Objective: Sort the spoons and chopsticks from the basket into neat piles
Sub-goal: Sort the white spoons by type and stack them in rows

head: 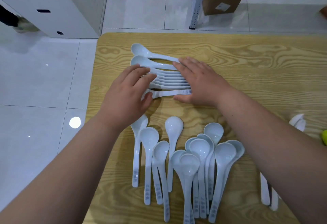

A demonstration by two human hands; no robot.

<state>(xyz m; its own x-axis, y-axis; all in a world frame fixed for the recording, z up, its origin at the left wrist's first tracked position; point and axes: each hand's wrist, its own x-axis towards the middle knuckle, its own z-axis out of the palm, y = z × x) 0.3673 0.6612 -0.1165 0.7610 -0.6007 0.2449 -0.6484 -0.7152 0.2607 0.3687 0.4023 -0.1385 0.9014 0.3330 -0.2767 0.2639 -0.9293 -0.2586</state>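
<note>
A row of several white spoons (166,79) lies sideways on the wooden table (256,68), bowls to the left. My left hand (131,89) covers the bowl ends with fingers laid flat, and my right hand (198,80) presses flat on the handle ends. Two spoons (150,54) at the far end of the row lie slightly apart from the rest. Nearer me, a loose group of several white spoons (194,156) lies with bowls pointing away from me. No chopsticks or basket are visible.
More white spoon handles (267,193) show at the right under my right forearm, a white piece (299,122) and a yellow-green object (324,136) lie at the right edge. The table's left edge drops to a tiled floor. A white cabinet (53,2) stands beyond.
</note>
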